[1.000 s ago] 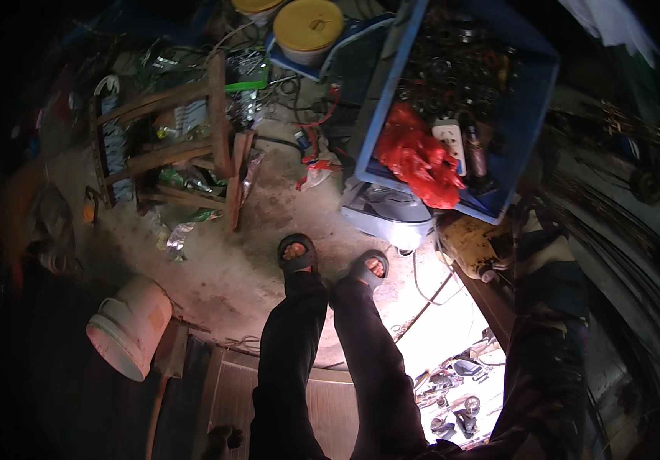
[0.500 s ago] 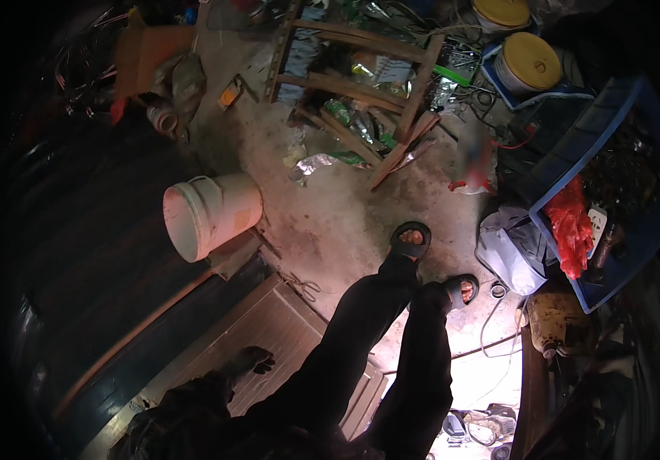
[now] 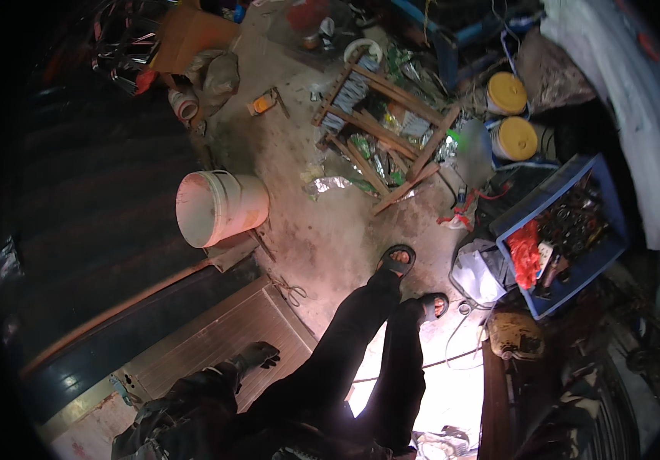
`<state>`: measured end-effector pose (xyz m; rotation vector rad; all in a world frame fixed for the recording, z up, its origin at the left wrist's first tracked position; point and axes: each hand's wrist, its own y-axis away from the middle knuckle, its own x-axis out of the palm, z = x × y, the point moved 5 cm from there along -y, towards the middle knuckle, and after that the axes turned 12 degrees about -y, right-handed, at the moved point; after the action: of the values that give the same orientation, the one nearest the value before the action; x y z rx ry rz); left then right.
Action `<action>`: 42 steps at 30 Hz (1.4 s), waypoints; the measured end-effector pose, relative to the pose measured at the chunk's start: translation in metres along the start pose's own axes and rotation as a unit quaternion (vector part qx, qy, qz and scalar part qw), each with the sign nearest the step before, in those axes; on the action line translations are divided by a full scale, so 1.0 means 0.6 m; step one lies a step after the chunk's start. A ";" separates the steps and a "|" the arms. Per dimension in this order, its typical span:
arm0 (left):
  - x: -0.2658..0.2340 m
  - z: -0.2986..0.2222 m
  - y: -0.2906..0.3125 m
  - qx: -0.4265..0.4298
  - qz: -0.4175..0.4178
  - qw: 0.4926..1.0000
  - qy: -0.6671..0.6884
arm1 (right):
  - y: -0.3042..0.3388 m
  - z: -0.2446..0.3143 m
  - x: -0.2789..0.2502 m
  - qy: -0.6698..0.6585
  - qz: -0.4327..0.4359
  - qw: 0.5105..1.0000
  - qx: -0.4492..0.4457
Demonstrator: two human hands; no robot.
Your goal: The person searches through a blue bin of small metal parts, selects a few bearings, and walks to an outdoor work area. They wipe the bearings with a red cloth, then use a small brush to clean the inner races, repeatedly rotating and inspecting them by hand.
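Observation:
My left hand (image 3: 258, 357) hangs low beside my left thigh, above a ribbed brown panel (image 3: 218, 341) on the floor. Its fingers are slightly bent and apart, and nothing shows in them. The hand looks dark, perhaps gloved. I cannot make out my right hand anywhere in the picture. My legs (image 3: 345, 330) stretch forward in dark trousers, with sandals (image 3: 397, 261) on the concrete floor. Beyond the panel a white bucket (image 3: 226, 207) lies on its side, its mouth turned left.
A blue crate (image 3: 575, 295) with metal parts and a red bag (image 3: 525, 253) stands at the right. Ahead, a wooden frame (image 3: 383, 130) lies among scraps. Two yellow-lidded buckets (image 3: 515, 139) stand behind the crate. A stained jug (image 3: 515, 335) sits near my right foot; scissors (image 3: 291, 291) lie beside the panel.
My view has tilted up and turned right, so more of the far floor and right side shows. My left hand stays beside my thigh, and my feet look unmoved.

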<state>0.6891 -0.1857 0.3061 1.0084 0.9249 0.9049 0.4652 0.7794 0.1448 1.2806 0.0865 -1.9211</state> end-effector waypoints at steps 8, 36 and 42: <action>-0.018 -0.187 0.035 0.249 -0.032 0.968 -0.025 | 0.214 0.192 -0.008 -0.034 0.028 0.973 -0.225; 0.362 -0.363 0.646 0.609 0.270 0.728 -0.164 | 0.991 0.389 -0.202 -0.737 0.221 0.624 0.138; 0.482 -0.172 0.642 0.547 0.399 0.725 -0.127 | 1.117 0.237 -0.299 -0.682 0.105 0.717 0.096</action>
<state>0.6210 0.2138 0.5861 2.6427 0.7323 0.8155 0.8229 0.3674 0.5966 -0.2930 -0.9782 -2.2145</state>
